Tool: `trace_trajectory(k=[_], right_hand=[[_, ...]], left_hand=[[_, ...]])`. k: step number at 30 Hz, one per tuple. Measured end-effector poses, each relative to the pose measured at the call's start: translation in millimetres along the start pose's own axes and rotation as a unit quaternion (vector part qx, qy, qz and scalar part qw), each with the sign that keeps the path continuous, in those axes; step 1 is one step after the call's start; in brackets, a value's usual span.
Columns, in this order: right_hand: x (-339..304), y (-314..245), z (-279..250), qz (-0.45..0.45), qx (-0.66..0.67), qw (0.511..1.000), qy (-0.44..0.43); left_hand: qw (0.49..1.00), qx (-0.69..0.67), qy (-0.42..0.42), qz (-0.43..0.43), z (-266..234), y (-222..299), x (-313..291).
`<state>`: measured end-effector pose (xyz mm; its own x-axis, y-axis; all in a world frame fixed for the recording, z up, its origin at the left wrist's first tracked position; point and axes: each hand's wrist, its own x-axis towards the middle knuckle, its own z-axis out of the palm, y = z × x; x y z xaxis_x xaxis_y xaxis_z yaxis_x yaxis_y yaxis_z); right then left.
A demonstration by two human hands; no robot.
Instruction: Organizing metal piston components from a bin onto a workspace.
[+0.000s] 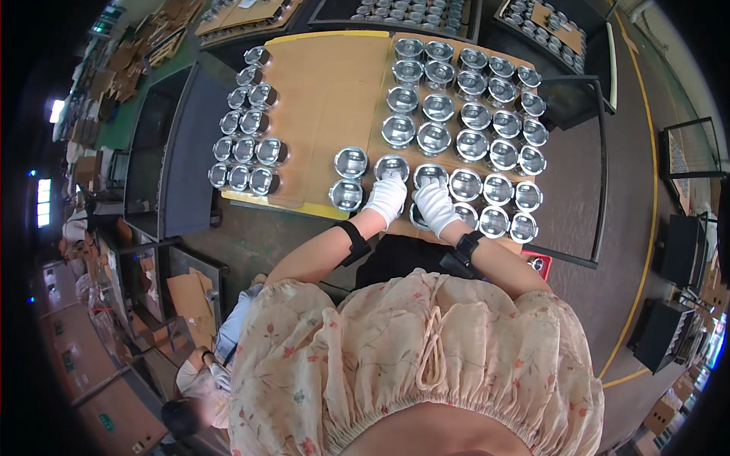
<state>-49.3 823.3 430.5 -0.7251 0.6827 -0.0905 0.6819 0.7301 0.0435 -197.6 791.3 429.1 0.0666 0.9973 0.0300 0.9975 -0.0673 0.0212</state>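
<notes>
Both my hands wear white gloves and reach onto the near part of a cardboard-covered table. My left hand (388, 197) has its fingers bent over the near rim of a shiny metal piston (391, 165). Just to the right, my right hand (436, 207) grips another piston (430, 173) the same way, fingertips at its dished top. Under and beside the right hand a further piston (417, 218) is partly covered. Two pistons, one of them the near piston (346, 195), stand left of my left hand. Both thumbs are mostly hidden.
Several rows of pistons (475, 115) stand on the right of the cardboard sheet (323, 114), with a smaller group (243, 150) at its left edge. A dark metal cart (186, 152) is at the left. Behind the table is another piston-filled tray (414, 14). A person (201, 380) sits at lower left.
</notes>
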Motion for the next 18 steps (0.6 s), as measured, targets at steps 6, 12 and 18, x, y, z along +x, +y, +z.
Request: trace_trajectory(k=[6, 12, 18], right_hand=[[1.1, 0.0, -4.5, -0.013, -0.035, 0.999, -0.008], [2.3, -1.0, -13.6, -0.003, -0.041, 0.998, -0.046], [-13.6, 23.5, -68.0, -0.054, 0.097, 0.990, -0.082]], left_hand=[[0.987, -0.070, -0.137, -0.050, -6.1, 1.4, 2.3], [0.991, -0.080, -0.089, -0.054, -13.1, 5.4, -2.1], [0.982, -0.114, -0.146, 0.039, -99.6, -44.4, -4.8]])
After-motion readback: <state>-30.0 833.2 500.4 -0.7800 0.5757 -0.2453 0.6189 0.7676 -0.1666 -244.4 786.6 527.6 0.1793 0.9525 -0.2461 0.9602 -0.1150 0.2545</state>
